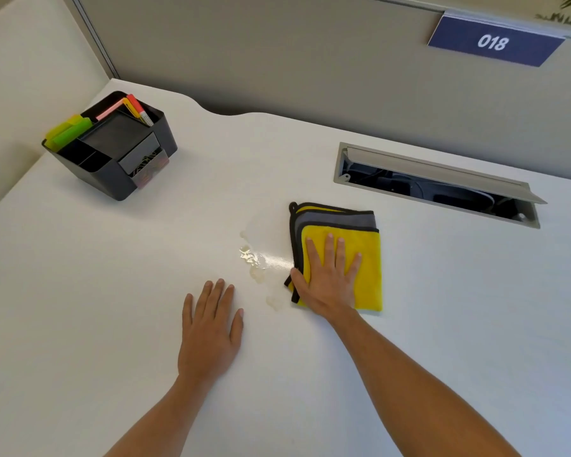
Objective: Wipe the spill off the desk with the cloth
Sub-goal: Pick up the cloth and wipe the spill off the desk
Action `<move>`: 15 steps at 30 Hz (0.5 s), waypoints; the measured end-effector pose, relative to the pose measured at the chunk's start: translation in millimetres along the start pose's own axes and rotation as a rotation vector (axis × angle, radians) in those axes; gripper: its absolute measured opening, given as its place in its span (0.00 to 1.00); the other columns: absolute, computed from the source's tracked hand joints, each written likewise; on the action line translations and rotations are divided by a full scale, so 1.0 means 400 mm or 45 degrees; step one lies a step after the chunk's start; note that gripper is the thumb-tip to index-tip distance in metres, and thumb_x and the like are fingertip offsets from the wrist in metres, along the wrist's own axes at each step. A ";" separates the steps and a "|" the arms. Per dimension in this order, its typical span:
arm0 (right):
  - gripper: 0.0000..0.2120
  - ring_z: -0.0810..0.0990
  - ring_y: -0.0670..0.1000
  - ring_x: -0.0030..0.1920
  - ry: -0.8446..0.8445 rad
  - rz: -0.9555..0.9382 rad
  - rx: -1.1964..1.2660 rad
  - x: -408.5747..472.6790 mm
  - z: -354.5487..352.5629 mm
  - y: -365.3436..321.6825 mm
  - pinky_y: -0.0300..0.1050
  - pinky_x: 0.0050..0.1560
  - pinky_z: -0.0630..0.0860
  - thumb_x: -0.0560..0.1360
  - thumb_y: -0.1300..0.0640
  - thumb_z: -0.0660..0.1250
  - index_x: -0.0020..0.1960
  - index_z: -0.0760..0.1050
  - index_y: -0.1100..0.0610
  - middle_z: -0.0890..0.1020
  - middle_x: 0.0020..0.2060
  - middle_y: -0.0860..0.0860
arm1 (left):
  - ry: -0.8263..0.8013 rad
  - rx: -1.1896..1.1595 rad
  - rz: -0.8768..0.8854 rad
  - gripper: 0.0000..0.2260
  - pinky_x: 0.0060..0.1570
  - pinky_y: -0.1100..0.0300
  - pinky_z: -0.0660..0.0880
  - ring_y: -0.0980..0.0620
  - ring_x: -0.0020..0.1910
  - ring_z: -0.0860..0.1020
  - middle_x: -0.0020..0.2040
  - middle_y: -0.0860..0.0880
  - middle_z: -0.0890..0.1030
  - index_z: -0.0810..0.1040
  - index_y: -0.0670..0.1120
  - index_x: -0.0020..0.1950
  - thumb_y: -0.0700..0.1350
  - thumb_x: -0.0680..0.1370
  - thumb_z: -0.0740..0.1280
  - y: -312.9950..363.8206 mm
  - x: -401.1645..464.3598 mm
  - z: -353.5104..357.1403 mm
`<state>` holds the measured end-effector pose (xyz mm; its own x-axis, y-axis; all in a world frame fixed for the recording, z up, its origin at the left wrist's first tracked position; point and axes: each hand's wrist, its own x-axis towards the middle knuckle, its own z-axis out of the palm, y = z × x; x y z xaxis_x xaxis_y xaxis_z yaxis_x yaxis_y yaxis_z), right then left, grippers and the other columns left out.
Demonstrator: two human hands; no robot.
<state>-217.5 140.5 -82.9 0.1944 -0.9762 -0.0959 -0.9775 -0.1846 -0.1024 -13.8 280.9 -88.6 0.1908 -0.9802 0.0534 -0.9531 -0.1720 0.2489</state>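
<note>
Yellow cloth [363, 258], folded, lies on the white desk [112, 291] just right of the spill [254, 262]. Head view: my right hand [327, 278] lies flat on it, fingers spread, pressing down rather than pinching, I'd say to load the whole pad for a sweep left. Left hand [210, 328] is open, palm down on bare desk just left of the spill, holding nothing, likely bracing. Puddle looks mostly unwiped. Black organizer [112, 146] sits well clear.

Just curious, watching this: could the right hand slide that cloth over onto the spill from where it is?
Probably yes. The right hand lies flat on the cloth, and the spill sits just beside the cloth's left edge on bare desk, with nothing between. The left hand rests clear of it.
</note>
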 end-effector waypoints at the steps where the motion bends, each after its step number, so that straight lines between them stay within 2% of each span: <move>1: 0.35 0.41 0.61 0.78 -0.008 -0.018 0.008 0.023 -0.003 -0.012 0.72 0.72 0.37 0.75 0.31 0.41 0.79 0.46 0.45 0.49 0.80 0.57 | -0.004 0.007 -0.001 0.23 0.74 0.42 0.56 0.46 0.75 0.64 0.73 0.45 0.70 0.69 0.46 0.72 0.54 0.81 0.52 -0.001 0.000 0.001; 8: 0.31 0.41 0.60 0.78 -0.067 -0.232 0.025 0.115 -0.012 -0.106 0.71 0.72 0.38 0.77 0.37 0.47 0.78 0.49 0.44 0.47 0.80 0.55 | 0.039 0.019 -0.004 0.22 0.74 0.42 0.56 0.45 0.74 0.65 0.72 0.45 0.71 0.70 0.45 0.71 0.54 0.80 0.54 -0.002 0.004 0.009; 11: 0.31 0.41 0.59 0.78 -0.066 -0.349 0.027 0.114 -0.011 -0.149 0.70 0.73 0.37 0.76 0.37 0.46 0.78 0.51 0.44 0.48 0.80 0.55 | 0.045 0.009 -0.015 0.22 0.74 0.42 0.56 0.45 0.74 0.66 0.72 0.45 0.71 0.71 0.45 0.71 0.53 0.80 0.54 0.001 0.004 0.003; 15: 0.31 0.40 0.58 0.78 -0.101 -0.510 0.031 0.071 -0.001 -0.185 0.69 0.73 0.36 0.75 0.38 0.49 0.77 0.53 0.41 0.49 0.80 0.53 | 0.047 -0.029 -0.020 0.21 0.74 0.42 0.57 0.44 0.73 0.66 0.71 0.44 0.72 0.72 0.45 0.69 0.51 0.81 0.52 0.004 0.002 -0.007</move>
<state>-139.8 126.4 -77.8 0.5658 -0.8158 -0.1196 -0.8212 -0.5446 -0.1702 -14.5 280.1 -85.4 0.2144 -0.9730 0.0848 -0.9445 -0.1844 0.2718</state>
